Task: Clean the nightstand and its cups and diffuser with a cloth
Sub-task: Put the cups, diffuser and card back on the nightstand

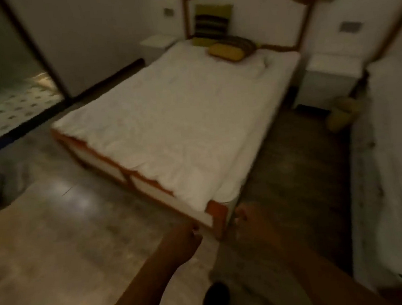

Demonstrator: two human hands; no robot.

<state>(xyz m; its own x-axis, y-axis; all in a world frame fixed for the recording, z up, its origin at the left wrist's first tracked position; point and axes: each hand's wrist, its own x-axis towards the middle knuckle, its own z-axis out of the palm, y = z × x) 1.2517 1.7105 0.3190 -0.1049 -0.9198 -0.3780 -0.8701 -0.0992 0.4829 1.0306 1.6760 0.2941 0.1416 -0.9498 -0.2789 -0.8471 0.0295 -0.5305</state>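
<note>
White boxy nightstand (331, 79) right of frame, beside white-sheeted bed (173, 120); cups, diffuser, cloth not visible. Left hand (186, 237) loosely curled, empty; right hand (244, 217) blurred, cannot tell. Nightstand looks rigid, heavy: wipe top.

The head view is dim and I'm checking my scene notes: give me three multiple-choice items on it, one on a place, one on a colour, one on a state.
1. Where is the nearer nightstand?
A. right of the bed
B. at the bed's foot
C. on the bed

2. What colour is the bolster pillow?
A. blue
B. yellow
C. red

3. What are the hands doing?
A. wiping a cup
B. resting on the nightstand
C. out in front, touching no furniture

Answers: 1 A, it stands beside the bed; 2 B, plainly yellow; 3 C, left hand and right hand are over the floor.
</note>
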